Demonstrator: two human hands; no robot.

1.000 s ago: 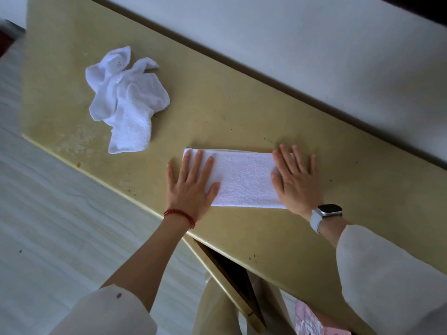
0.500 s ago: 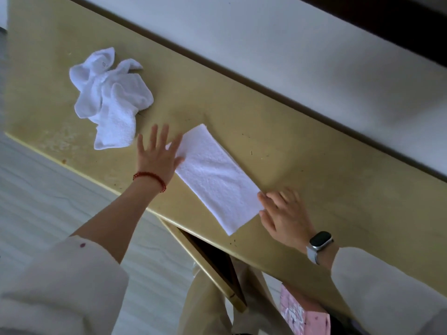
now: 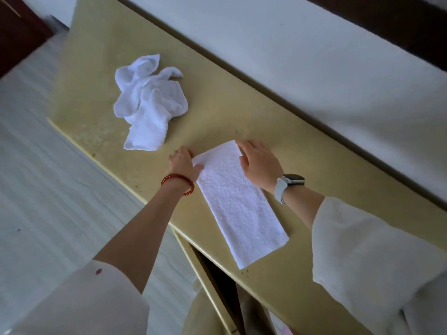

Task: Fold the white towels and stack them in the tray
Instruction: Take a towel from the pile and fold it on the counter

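We see a folded white towel (image 3: 238, 201), a long narrow terry strip with a nubby pile, lying flat on the yellow desk (image 3: 242, 112), its near end reaching the desk's front edge and its far end pointing toward the middle. Our left hand (image 3: 185, 164) sits at the far left corner of the strip, thumb laid on the cloth, fingers bent over the corner; whether they pinch it we cannot tell. Our right hand (image 3: 260, 163) cups the far right corner, fingers curved down at its edge. A red bead bracelet (image 3: 179, 183) circles the left wrist, a watch (image 3: 289, 184) the right. Toward the desk's left end lies a crumpled towel (image 3: 147, 105), soft and lumpy.
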